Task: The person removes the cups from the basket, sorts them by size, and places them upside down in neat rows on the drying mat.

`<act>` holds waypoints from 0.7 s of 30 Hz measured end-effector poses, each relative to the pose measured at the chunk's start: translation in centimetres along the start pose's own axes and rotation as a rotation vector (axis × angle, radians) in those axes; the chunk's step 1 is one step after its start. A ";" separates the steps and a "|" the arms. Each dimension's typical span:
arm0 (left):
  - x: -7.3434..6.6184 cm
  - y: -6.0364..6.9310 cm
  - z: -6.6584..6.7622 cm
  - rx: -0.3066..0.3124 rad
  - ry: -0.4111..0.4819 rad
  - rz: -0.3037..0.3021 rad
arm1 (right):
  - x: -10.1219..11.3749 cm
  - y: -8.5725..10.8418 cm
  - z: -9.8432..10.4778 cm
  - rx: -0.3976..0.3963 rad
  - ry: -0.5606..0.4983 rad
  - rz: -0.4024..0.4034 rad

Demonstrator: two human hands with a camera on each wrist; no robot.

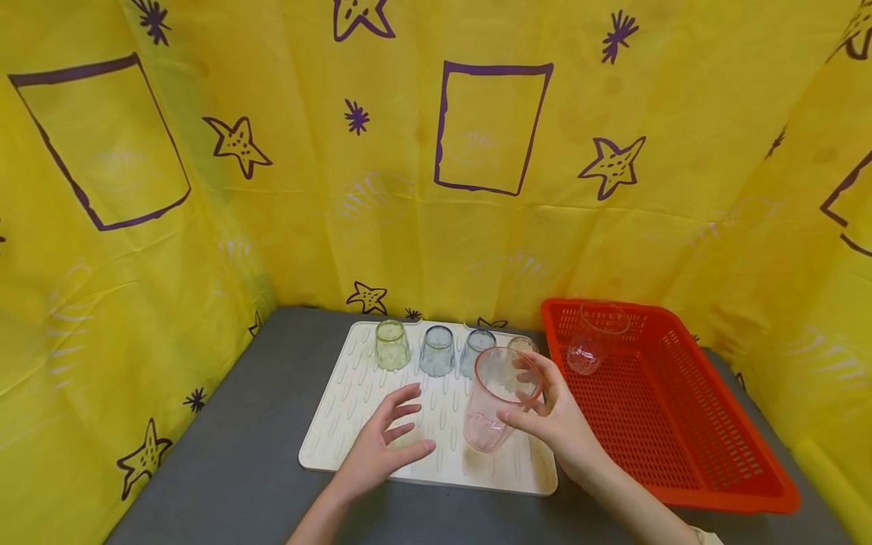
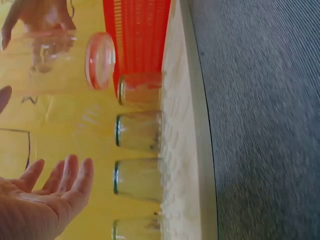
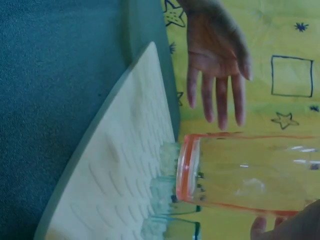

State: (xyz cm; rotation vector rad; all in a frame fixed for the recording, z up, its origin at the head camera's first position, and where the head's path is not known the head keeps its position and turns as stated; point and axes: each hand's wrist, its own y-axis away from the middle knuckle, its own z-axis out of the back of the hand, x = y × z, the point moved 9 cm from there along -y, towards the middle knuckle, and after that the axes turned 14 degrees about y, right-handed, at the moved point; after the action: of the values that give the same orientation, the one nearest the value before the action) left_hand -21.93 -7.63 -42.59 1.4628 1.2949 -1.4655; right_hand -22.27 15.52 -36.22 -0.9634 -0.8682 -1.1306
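A tall, clear pink-tinted glass (image 1: 487, 416) is held upright above the white ridged mat (image 1: 368, 439), its wide rim up and its thick base down. My right hand (image 1: 562, 416) grips it from the right side, fingers behind and thumb in front. To its left, my left hand (image 1: 378, 446) hovers over the mat's front part with fingers spread, apart from the glass. Along the mat's back edge stand a small green glass (image 1: 392, 352), a blue glass (image 1: 437, 356), a second blue glass (image 1: 473, 359) and a pale glass (image 1: 521, 344), the last partly hidden by my right hand.
A red perforated plastic basket (image 1: 715, 424) sits at the right beside the mat. Inside its back left corner is another tall clear glass (image 1: 587, 352). Yellow patterned cloth (image 1: 409, 227) surrounds the grey table (image 1: 225, 454) at the back and sides.
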 end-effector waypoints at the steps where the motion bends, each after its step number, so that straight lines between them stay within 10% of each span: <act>1: -0.1 0.0 -0.4 0.028 -0.003 -0.008 | 0.0 0.0 -0.3 0.008 0.002 0.014; 8: -0.1 -0.3 -2.4 0.148 -0.007 -0.025 | -0.2 0.4 -2.1 0.083 0.008 0.096; 21: -0.6 0.0 -4.0 0.195 -0.128 -0.094 | 0.1 1.4 -5.5 0.248 0.068 0.197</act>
State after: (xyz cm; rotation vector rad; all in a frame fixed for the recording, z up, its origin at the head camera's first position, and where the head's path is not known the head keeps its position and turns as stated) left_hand -20.73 -3.94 -41.49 1.4194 1.1840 -1.7592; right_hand -20.50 10.53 -38.29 -0.7819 -0.8180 -0.8601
